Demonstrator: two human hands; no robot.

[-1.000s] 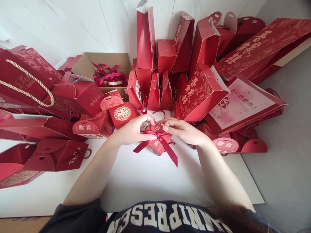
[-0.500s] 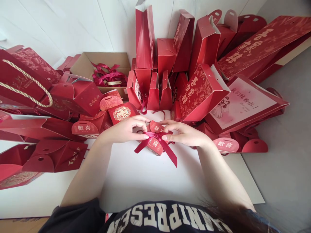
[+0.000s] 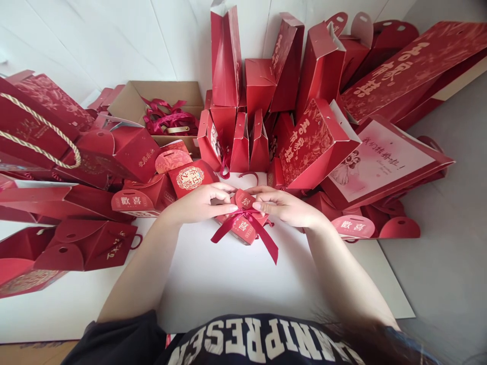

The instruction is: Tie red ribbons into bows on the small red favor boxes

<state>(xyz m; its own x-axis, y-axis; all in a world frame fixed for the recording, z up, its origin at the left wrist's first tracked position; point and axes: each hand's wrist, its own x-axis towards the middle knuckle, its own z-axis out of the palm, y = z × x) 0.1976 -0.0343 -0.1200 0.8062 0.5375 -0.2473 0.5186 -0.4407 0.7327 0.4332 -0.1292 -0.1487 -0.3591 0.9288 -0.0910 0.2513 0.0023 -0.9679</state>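
Observation:
A small red gift box (image 3: 240, 229) with a rounded handle tab stands on a white board (image 3: 228, 284) in front of me. A dark red ribbon (image 3: 262, 239) is knotted round its top, and its two tails hang down toward me. My left hand (image 3: 200, 203) pinches the ribbon at the knot from the left, fingers curled. From the right, my right hand (image 3: 285, 207) pinches the ribbon at the knot too, fingertips almost touching the left ones.
Red gift boxes and paper bags crowd the left, back and right sides. A brown cardboard box (image 3: 133, 99) holding loose red ribbons (image 3: 171, 119) sits at the back left. A large flat bag with a pink printed panel (image 3: 375, 162) lies to the right. Grey floor is at far right.
Both hands shifted slightly at the knot and drew closer together; the ribbon loops have tightened. The box stays in place.

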